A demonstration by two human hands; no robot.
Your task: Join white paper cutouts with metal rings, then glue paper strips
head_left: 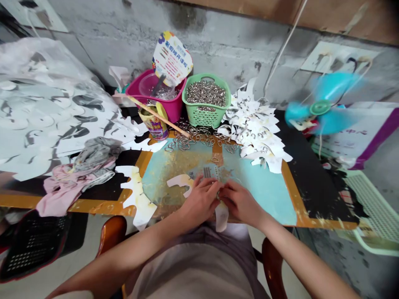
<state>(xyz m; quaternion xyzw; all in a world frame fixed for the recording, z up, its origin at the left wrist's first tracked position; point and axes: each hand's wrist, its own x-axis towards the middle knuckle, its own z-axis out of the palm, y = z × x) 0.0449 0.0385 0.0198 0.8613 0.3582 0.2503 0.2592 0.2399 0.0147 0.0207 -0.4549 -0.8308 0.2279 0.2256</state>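
Head view, the only one: the work in hand looks like close fingertip handling of a white strip [221, 218], which hangs between the two hands, its lower end towards the lap. The right hand [238, 201] has thumb and fingers drawn together, apparently pinching the strip's upper end. The left hand [202, 197] sits just beside it, back upward, fingers bent in to the same spot; I cannot tell whether they pinch the strip too, as its top is hidden. Pose: both forearms reach in from the sides and converge near the table's front edge, fingertips meeting. My judgement: the next move calls for a steady hold by one hand and fine thumb control by the other. Just left of the left hand, a white cut piece [179, 180] lies on the blue-green mat [268, 193]. Beyond the hands, a single metal ring [215, 159]; farther, loose rings [185, 143] and a green basket [205, 118] of more. Ahead and right of the right hand: heaped white pieces [260, 131].
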